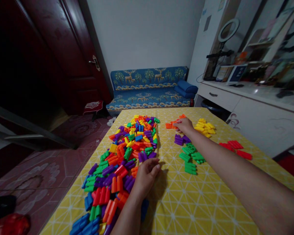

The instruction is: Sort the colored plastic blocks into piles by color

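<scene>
My right hand reaches to the far part of the table, its fingers closed on an orange plastic building block in a small orange group. Just nearer lie purple blocks and a cluster of green blocks, partly beside my forearm. My left hand hovers at the right edge of a large mixed pile of blocks, fingers loosely curled and thumb apart, with nothing seen in it. Purple blocks lie right by its fingertips.
Yellow blocks and red blocks form separate groups on the right of the yellow tablecloth. Beyond the table stands a blue patterned sofa. A white dresser is at the right, a stool at the left.
</scene>
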Action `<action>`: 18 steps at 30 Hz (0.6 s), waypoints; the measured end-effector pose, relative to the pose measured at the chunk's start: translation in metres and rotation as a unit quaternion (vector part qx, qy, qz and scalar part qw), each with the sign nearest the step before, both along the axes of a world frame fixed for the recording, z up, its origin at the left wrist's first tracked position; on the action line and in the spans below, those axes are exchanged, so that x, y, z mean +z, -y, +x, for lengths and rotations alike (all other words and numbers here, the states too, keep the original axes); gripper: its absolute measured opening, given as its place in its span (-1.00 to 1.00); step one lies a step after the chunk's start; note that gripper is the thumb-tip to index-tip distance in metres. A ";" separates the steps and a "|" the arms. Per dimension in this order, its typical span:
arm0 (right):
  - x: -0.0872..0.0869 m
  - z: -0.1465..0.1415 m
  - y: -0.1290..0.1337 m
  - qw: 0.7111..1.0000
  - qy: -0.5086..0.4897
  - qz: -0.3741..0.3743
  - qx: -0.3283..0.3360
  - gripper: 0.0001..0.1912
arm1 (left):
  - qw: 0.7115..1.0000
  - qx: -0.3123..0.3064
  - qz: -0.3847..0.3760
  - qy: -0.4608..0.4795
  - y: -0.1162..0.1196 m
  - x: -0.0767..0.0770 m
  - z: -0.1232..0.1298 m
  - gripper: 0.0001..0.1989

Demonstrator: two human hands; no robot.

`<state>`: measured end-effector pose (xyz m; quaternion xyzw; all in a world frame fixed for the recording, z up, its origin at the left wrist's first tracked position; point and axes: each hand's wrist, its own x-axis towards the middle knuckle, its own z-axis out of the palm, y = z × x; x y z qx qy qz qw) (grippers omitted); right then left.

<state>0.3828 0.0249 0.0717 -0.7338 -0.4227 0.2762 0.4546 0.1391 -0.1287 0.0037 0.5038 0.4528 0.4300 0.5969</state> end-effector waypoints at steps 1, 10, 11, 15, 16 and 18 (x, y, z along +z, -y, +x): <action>0.001 0.004 -0.011 1.000 0.005 0.003 -0.016 -0.86 | 1.000 -0.004 0.002 -0.003 0.000 -0.001 -0.001 -0.61; 0.004 0.010 -0.030 0.993 0.037 0.087 -0.064 -0.39 | 1.000 0.012 -0.009 -0.001 0.003 0.001 0.003 -0.61; 0.002 0.004 -0.023 0.993 0.039 0.102 -0.050 -0.39 | 1.000 0.013 -0.008 0.000 0.003 0.002 0.003 -0.61; -0.014 -0.037 0.020 0.980 0.005 0.173 0.101 -0.51 | 0.999 0.040 0.024 0.006 0.001 0.008 0.002 -0.66; -0.020 -0.050 0.035 0.974 -0.008 0.176 0.145 -0.56 | 0.997 0.057 0.043 0.008 0.001 0.011 0.001 -0.67; -0.033 -0.075 0.067 0.964 -0.015 0.166 0.207 -0.66 | 0.990 0.106 0.092 0.008 0.001 0.017 -0.003 -0.66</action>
